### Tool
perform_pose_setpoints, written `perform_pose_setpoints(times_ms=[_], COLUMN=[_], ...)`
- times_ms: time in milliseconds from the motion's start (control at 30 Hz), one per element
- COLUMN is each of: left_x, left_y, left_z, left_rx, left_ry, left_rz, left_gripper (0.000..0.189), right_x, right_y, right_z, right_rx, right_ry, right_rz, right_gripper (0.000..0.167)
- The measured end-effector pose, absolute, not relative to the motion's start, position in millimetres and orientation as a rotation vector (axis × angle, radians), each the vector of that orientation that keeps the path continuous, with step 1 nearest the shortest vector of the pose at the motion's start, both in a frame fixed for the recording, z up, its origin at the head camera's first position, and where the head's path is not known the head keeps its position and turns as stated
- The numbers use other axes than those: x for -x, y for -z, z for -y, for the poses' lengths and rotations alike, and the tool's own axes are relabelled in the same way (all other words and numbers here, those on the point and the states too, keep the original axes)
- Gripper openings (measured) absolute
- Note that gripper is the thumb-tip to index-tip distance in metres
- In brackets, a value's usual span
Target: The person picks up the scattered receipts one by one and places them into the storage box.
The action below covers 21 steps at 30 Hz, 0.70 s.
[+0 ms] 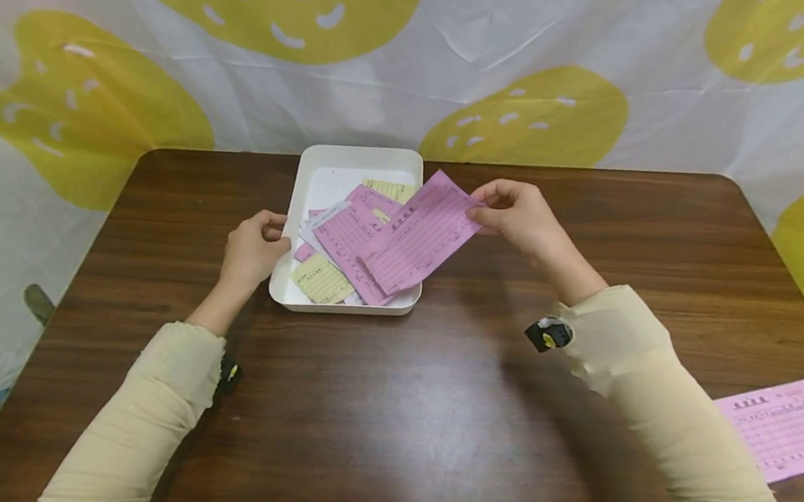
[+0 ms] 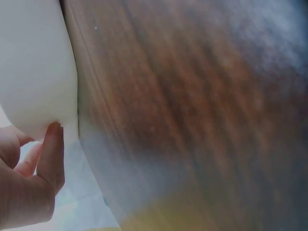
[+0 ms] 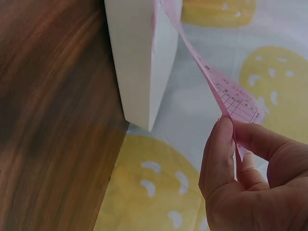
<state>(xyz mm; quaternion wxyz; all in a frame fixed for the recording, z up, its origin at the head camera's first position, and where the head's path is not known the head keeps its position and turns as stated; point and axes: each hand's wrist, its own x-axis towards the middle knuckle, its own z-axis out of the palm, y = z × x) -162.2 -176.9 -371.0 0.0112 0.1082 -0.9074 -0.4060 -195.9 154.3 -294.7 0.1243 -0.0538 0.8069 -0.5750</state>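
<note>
A white tray (image 1: 283,272) near the table's far edge holds a loose pile of pink, yellow and white paper slips. My right hand (image 1: 516,217) pinches the right corner of a pink printed form (image 1: 420,241), which slants over the tray's right side. In the right wrist view, the pink form (image 3: 236,98) is seen nearly edge-on between thumb and fingers of the right hand (image 3: 255,173). At the tray's left side, my left hand (image 1: 253,250) grips the rim. The left wrist view shows bent fingers (image 2: 52,154) against the outer wall of the tray (image 2: 38,62).
Another pink form (image 1: 784,428) lies at the right of the brown wooden table (image 1: 388,409), partly behind the right sleeve. A white curtain (image 1: 357,104) with yellow shapes hangs behind the table's far edge. Dark wrist cameras (image 1: 548,335) sit at both cuffs.
</note>
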Motion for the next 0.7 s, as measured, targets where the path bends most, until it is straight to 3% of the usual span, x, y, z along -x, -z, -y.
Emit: perform_pose_setpoints(times_ms=[700], left_x=[161], left_y=[369], left_z=[173], left_rx=[-0.334], left_ry=[1.264], left_rz=[2.825], left_gripper=[0.038], right_x=[208], right_y=[317], right_z=[-118], right_rx=[0.207], right_ry=[1.616], right_rz=[-2.352], right_gripper=[0.030])
